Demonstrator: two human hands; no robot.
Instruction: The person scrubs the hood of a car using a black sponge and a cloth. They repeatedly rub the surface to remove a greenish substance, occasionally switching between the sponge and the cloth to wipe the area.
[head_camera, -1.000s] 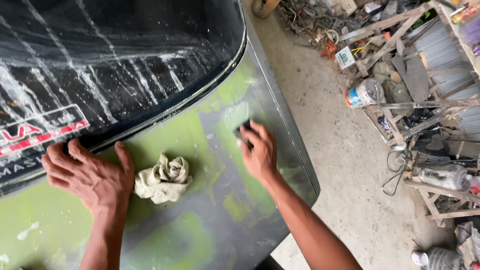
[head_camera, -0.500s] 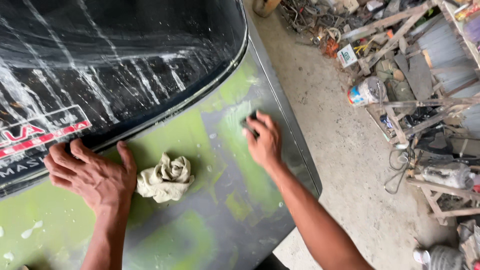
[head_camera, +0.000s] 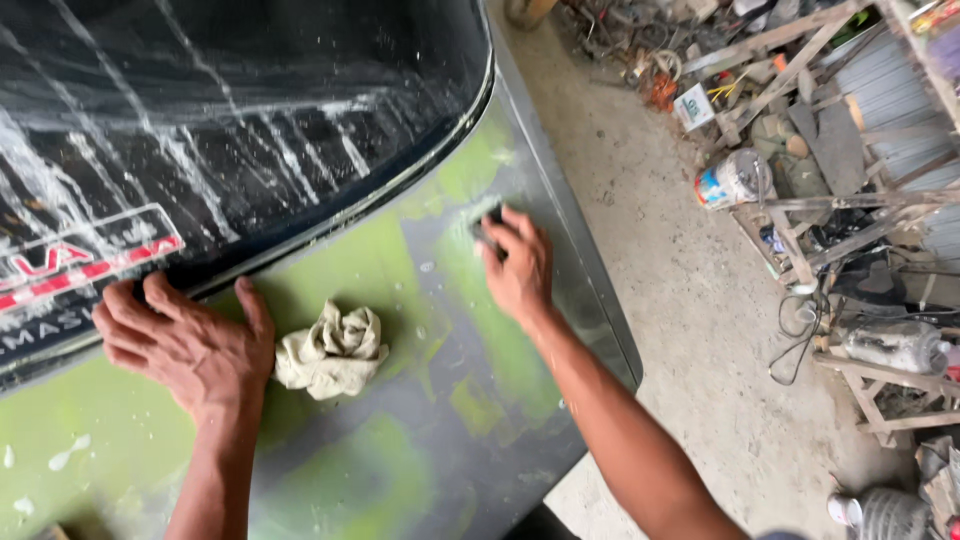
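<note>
Two hands work here: your right hand (head_camera: 517, 265) presses a dark sanding pad (head_camera: 487, 222) under closed fingers on the green-primed car panel (head_camera: 380, 290); your left hand (head_camera: 185, 345) rests open, flat. Next stroke needs even pressure, I think.

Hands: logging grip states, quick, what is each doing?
Left hand: open, flat on the car panel.
Right hand: pressing a dark sanding block.

floor: bare grey concrete (head_camera: 690, 330) | right: cluttered wooden racks (head_camera: 800, 60), paint can (head_camera: 730, 180) | light: daylight
</note>
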